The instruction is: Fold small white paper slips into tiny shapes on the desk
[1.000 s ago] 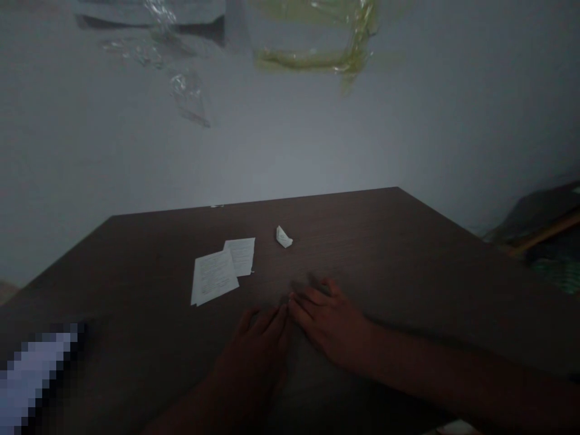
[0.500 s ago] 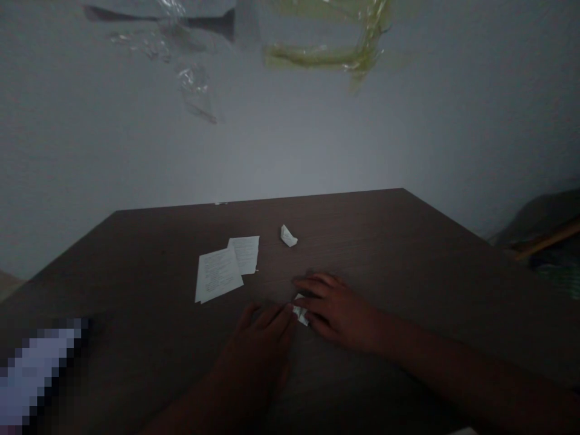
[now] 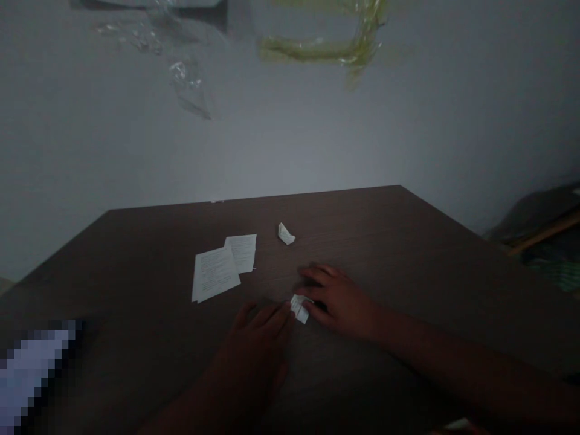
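A small folded piece of printed paper (image 3: 299, 309) lies on the brown table between my two hands. At its left edge, my left hand (image 3: 260, 335) presses with its fingertips; the thumb side is dark and partly hidden. From the right, my right hand (image 3: 342, 303) holds the piece with thumb and index finger, while its other fingers stretch forward over the tabletop. Creases show on the paper's visible face. Farther back stands a small folded paper shape (image 3: 286, 234), apart from both hands, resembling a little boat.
Several printed paper sheets (image 3: 217, 273) overlap on the table (image 3: 344, 223), left of centre. A pixelated bright object (image 3: 34, 368) lies at the left edge. Behind the table rises a wall (image 3: 290, 133) with yellowish tape (image 3: 312, 51) and clear tape. Dark items sit beyond the table's right side.
My right index finger and thumb have spread apart, so more of the small paper shows. My left fingertips stay at its left edge. The view has shifted slightly.
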Available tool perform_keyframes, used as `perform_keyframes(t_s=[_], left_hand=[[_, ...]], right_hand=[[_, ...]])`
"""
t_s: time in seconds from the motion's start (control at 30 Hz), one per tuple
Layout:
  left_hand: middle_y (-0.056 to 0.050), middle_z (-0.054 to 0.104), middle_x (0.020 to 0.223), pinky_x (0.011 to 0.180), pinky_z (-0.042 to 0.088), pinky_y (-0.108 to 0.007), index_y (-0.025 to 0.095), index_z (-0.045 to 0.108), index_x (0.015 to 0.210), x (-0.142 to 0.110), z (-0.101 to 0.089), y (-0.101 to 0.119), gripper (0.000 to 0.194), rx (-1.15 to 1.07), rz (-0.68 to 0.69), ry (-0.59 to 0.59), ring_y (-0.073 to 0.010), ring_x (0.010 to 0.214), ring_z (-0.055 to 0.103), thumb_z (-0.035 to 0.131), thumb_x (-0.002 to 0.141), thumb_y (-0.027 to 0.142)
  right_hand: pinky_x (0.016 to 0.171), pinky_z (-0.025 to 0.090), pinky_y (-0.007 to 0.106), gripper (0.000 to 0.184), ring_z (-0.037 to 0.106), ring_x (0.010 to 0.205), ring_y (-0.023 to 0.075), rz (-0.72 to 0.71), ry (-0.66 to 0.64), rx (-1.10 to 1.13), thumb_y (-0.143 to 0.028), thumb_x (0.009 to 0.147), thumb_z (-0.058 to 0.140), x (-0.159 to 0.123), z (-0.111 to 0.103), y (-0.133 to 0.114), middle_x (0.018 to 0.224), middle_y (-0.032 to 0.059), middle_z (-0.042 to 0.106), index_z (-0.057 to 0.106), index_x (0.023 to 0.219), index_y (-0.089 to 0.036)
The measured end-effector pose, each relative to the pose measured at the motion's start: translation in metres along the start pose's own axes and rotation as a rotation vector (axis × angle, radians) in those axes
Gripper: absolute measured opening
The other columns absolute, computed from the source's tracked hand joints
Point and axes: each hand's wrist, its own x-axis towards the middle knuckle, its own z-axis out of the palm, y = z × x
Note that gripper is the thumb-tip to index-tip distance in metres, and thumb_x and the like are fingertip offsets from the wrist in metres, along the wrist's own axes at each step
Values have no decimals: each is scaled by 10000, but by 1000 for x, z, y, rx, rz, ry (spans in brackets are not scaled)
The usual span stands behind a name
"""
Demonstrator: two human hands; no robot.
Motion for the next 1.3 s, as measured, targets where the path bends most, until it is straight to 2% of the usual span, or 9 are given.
perform_keyframes(t_s=[0.17,0.27,0.37,0.5,0.63,0.77,0.93,1.13,1.3], left_hand=[[-155,651,1648,1305,396,-717,232,623,1596,2,-6,3,712,-3,-11,-3,-395,1497,615,691,894,129],[-160,671,1622,1301,398,-722,218,647,1566,3,-11,7,665,9,-29,-16,-391,1484,622,680,909,123],[-163,693,1586,1296,400,-728,210,661,1547,4,-13,9,627,13,-35,0,-402,1453,639,698,926,141],[-158,710,1550,1295,399,-713,218,648,1551,4,-5,6,653,34,-23,21,-404,1414,651,747,908,172],[-155,700,1552,1293,415,-668,218,651,1514,4,8,1,644,80,-8,80,-394,1448,620,763,880,195],[-159,575,1712,1301,402,-692,220,630,1536,4,13,-2,687,72,19,128,-415,1560,534,740,860,175],[-154,599,1700,1295,394,-739,199,648,1525,4,0,-1,650,-7,20,60,-419,1560,556,685,882,109],[-118,746,1522,1262,427,-721,227,717,1410,6,-4,-2,531,-79,42,122,-387,1422,674,669,899,91],[-97,781,1401,1256,440,-665,228,694,1440,7,-7,1,545,-138,66,142,-348,1341,694,648,913,97]], right_hand=[[1220,469,628,330,583,1470,381,26,20,31,-371,1128,631,2,-2,7,1615,134,652,811,1388,-277],[1230,473,585,309,615,1451,343,11,52,101,-321,1135,612,3,-4,9,1596,152,667,818,1341,-219],[1225,485,556,304,623,1446,338,10,55,144,-344,1101,688,3,-5,9,1588,184,663,802,1327,-175],[1212,474,603,376,598,1451,375,20,0,116,-390,1041,796,2,-3,9,1562,161,677,782,1374,-217],[1181,492,559,377,606,1416,347,13,36,129,-356,1035,811,3,3,10,1491,140,706,774,1393,-243],[1143,511,534,253,652,1291,321,-57,52,123,-328,1050,794,3,7,12,1352,114,759,819,1287,-243],[1089,526,522,165,644,1241,323,-91,31,71,-309,1080,748,0,3,13,1279,85,791,862,1190,-264],[1081,513,547,174,616,1307,349,-50,-9,15,-297,1080,740,-1,-3,8,1356,80,790,871,1195,-297],[1060,516,506,139,686,1202,301,-55,43,117,-258,1078,744,3,3,12,1285,71,814,870,1135,-273]])
